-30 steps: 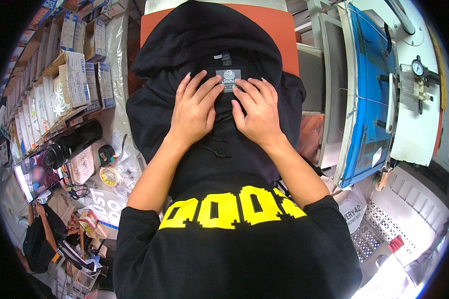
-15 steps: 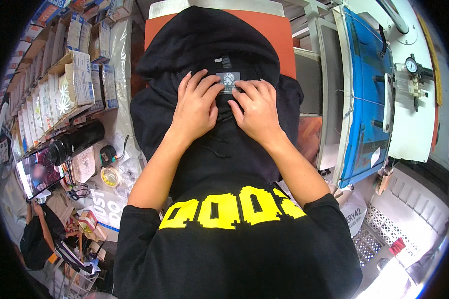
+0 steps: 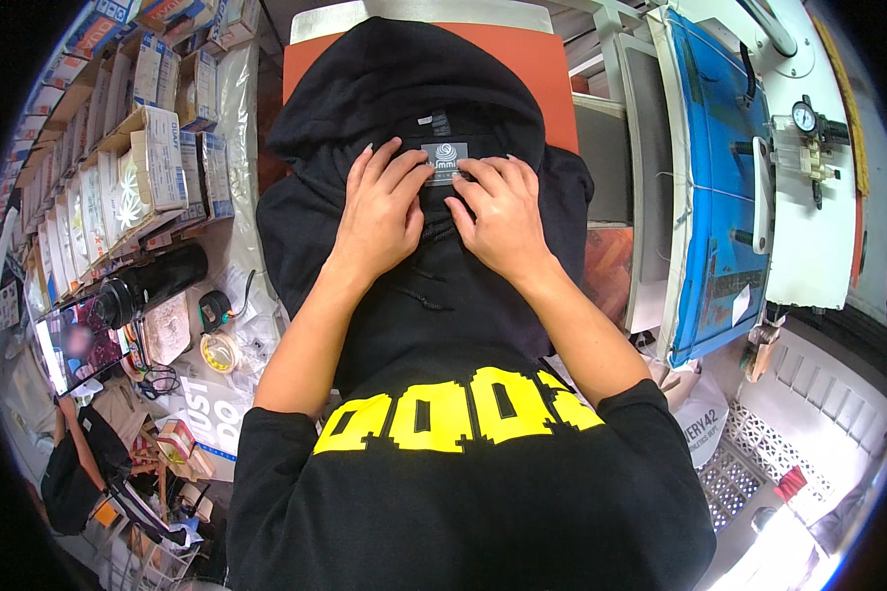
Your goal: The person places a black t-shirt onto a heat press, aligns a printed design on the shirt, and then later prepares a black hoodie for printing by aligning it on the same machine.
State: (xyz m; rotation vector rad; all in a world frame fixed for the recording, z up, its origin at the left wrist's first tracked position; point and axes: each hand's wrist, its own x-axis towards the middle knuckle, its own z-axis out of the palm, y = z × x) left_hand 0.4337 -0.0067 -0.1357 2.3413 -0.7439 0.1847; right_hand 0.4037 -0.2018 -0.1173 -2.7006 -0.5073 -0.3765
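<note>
A black hoodie [image 3: 404, 84] lies spread on the orange-red pad, its hood toward the far end. A small dark grey rectangular label [image 3: 446, 156] with a pale swirl mark lies at the inside of its neck. My left hand [image 3: 379, 217] rests palm down on the fabric, fingers a little bent and apart, index fingertip by the label's left edge. On the other side, my right hand [image 3: 505, 207] lies likewise, its fingertips at the label's right edge. Whether either hand pinches the label cannot be made out. Black drawstrings [image 3: 424, 297] trail below my hands.
The orange-red pad [image 3: 552, 74] shows around the hood. To the right stands a blue-covered press frame [image 3: 715, 197] with a handle, and a pressure gauge [image 3: 804, 116] beyond it. Boxes [image 3: 163, 163], a black bottle [image 3: 163, 281] and a phone [image 3: 69, 345] crowd the left. A person [image 3: 84, 463] is at lower left.
</note>
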